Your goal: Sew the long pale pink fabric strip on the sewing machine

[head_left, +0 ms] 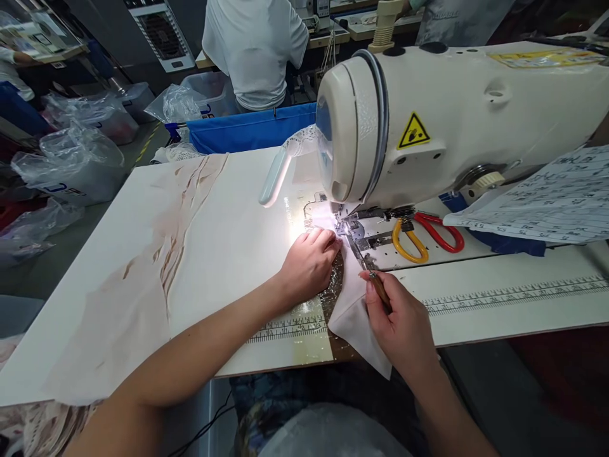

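My left hand [311, 263] rests at the sewing machine's needle area, fingers bunched on the edge of a pale fabric piece [354, 292]. The fabric runs from under the presser foot [340, 222] down over the table's front edge. My right hand [402, 317] grips the brown wooden handle of an awl [379, 289], whose metal shaft slants up toward the presser foot. The awl's tip is hard to make out in the bright lamp light. Overhead sits the white sewing machine head [428, 120].
Scissors [412, 244] with yellow and red handles lie right of the needle. Thin pale fabric pieces [128, 298] spread over the table's left side. A printed sheet [542, 197] hangs at right. Behind the blue cloth [252, 127] sits a person in white [254, 51]. Bagged bins [76, 165] stand left.
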The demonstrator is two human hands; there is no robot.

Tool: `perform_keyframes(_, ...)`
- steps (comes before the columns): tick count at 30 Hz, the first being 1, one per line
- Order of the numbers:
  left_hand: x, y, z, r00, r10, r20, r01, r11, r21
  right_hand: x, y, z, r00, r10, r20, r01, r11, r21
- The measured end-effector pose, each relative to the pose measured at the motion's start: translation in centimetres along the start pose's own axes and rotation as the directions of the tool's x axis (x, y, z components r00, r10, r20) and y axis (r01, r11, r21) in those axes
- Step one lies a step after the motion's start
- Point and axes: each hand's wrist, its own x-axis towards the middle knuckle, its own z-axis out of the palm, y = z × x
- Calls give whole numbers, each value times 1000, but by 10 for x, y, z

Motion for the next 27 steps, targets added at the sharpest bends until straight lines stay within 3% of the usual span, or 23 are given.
perform_keyframes(5,1,0,0,999,-29,34,29,1000,4,-4,-5,-1,1000,-14,24,14,1000,9)
perform_keyframes(10,2,3,-2,998,-48,46,48,999,3,-11,-26,-10,1000,4,31,-8,994,105)
perform_keyframes(15,12,12,-7,993,-47,109,35,993,108,-20,-50,-14,988,-153,-18,153,959,237)
perform_keyframes(18,17,11,-4,992,-101,80,93,991,99,-31,-54,-15,983,-184,8,172,933,316)
perform_keyframes(22,17,-1,7,967,-253,-25,244,953,-178,-42,-40,-21,1000,-18,-14,21,957,289)
perform_keyframes(25,15,-10,10,944,-323,-72,248,837,-488,-36,-22,-24,996,90,-1,-88,981,172)
perform_keyframes(27,15,-13,9,932,-358,-58,247,743,-622,-25,-11,-22,996,87,31,-89,993,78)
